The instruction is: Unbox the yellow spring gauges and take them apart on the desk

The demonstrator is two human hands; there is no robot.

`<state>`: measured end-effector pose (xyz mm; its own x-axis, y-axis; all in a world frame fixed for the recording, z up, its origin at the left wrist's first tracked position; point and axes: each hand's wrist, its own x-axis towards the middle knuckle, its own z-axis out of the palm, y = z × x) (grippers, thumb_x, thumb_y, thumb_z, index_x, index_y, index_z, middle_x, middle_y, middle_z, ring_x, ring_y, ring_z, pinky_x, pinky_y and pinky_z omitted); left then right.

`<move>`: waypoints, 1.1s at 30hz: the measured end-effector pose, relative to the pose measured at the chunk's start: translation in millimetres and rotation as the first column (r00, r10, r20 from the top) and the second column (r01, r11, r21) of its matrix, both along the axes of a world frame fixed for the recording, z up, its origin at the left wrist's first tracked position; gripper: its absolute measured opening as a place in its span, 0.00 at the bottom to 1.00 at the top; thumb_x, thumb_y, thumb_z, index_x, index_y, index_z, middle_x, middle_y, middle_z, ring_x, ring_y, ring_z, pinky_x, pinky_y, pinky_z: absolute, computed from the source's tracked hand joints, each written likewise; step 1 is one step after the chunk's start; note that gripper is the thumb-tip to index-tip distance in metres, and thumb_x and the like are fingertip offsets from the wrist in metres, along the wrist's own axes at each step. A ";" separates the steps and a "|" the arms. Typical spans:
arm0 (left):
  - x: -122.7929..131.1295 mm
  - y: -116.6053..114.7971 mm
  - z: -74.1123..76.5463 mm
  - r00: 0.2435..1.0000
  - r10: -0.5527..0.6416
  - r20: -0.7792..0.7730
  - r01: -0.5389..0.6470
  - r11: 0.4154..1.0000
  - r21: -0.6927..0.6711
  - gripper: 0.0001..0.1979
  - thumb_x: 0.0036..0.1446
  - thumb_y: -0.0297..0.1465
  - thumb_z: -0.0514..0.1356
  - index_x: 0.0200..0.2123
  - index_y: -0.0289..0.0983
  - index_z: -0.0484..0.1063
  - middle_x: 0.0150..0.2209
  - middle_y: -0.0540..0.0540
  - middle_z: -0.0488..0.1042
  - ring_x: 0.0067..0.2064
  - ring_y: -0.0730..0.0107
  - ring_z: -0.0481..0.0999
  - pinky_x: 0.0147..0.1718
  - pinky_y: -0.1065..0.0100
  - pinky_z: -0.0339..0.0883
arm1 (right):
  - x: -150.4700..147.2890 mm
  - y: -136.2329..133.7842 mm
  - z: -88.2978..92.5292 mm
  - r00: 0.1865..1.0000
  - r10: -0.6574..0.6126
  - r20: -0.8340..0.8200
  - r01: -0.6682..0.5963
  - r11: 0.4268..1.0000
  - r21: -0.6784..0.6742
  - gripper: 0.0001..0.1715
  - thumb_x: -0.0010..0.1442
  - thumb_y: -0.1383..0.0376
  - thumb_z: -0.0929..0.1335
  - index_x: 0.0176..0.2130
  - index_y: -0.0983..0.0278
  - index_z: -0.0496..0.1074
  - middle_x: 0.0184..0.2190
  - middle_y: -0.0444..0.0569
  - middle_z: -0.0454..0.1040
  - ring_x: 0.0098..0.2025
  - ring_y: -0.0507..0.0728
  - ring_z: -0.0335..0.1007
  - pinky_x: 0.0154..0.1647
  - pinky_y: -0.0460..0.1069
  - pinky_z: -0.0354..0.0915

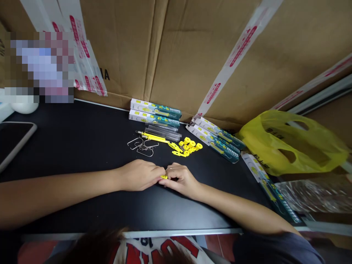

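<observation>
My left hand (140, 175) and my right hand (181, 180) meet at the middle of the black table (82, 146), fingers curled together. Between their fingertips shows a small yellow plastic part (164, 177), pinched by both hands. Just beyond them lie a heap of small yellow plastic caps (188, 146), a yellow tool with a metal tip (154, 137), clear plastic tubes (163, 131) and several bent wire hooks (143, 146).
Printed teal-and-white packets lie in stacks at the back (155, 113), to the right (216, 138) and along the right edge (271, 189). A yellow plastic bag (291, 146) sits at the right. A phone (13, 141) lies at the left. Cardboard boxes (192, 55) wall the back.
</observation>
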<state>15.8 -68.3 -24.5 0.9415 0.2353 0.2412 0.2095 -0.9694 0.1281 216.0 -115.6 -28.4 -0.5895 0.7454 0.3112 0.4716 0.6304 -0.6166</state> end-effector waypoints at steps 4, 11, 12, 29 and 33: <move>0.7 0.0 -0.3 1.000 -0.015 -0.026 0.015 1.000 0.007 0.07 0.64 0.29 0.47 0.34 0.36 0.62 0.32 0.48 0.75 0.32 0.67 0.75 0.28 0.69 0.63 | 0.7 1.2 -2.1 0.999 0.042 -0.025 -0.042 0.999 -0.023 0.27 0.63 0.57 0.64 0.17 0.64 0.57 0.16 0.41 0.64 0.20 0.48 0.60 0.30 0.46 0.55; -1.0 -0.8 -2.1 0.992 -0.115 0.048 0.116 0.993 -0.016 0.09 0.65 0.30 0.46 0.31 0.37 0.60 0.27 0.49 0.73 0.27 0.68 0.73 0.23 0.69 0.60 | 0.8 0.9 0.7 0.984 0.169 -0.054 -0.170 0.985 -0.029 0.27 0.62 0.59 0.65 0.17 0.63 0.52 0.14 0.40 0.59 0.20 0.48 0.57 0.28 0.45 0.55; -1.3 -1.0 -2.2 0.990 -0.129 0.061 0.131 0.991 -0.022 0.09 0.65 0.30 0.45 0.31 0.37 0.60 0.27 0.49 0.73 0.27 0.68 0.73 0.23 0.69 0.60 | 0.8 0.8 1.9 0.981 0.189 -0.043 -0.190 0.982 -0.018 0.27 0.62 0.59 0.64 0.17 0.63 0.51 0.14 0.40 0.58 0.20 0.48 0.56 0.28 0.45 0.55; -5.0 -0.9 0.2 0.956 -0.224 0.188 0.244 0.965 -0.092 0.19 0.68 0.37 0.41 0.32 0.37 0.67 0.26 0.50 0.74 0.26 0.73 0.72 0.23 0.70 0.58 | -3.4 -8.2 12.4 0.963 0.252 0.092 -0.262 0.959 0.113 0.25 0.64 0.62 0.63 0.17 0.63 0.55 0.15 0.41 0.60 0.21 0.48 0.57 0.28 0.47 0.54; -5.1 -1.0 0.1 0.959 -0.165 0.229 0.207 0.963 -0.172 0.19 0.68 0.38 0.42 0.33 0.37 0.67 0.26 0.50 0.74 0.26 0.73 0.73 0.23 0.71 0.59 | -5.9 -9.8 6.6 0.977 0.206 -0.061 -0.209 0.976 -0.063 0.27 0.64 0.56 0.61 0.17 0.62 0.54 0.15 0.42 0.60 0.21 0.48 0.59 0.27 0.46 0.57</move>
<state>10.7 -69.3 -24.4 0.9055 0.1224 0.4062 -0.0243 -0.9409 0.3377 210.1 -125.4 -21.8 -0.7175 0.6293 0.2986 0.3002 0.6662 -0.6827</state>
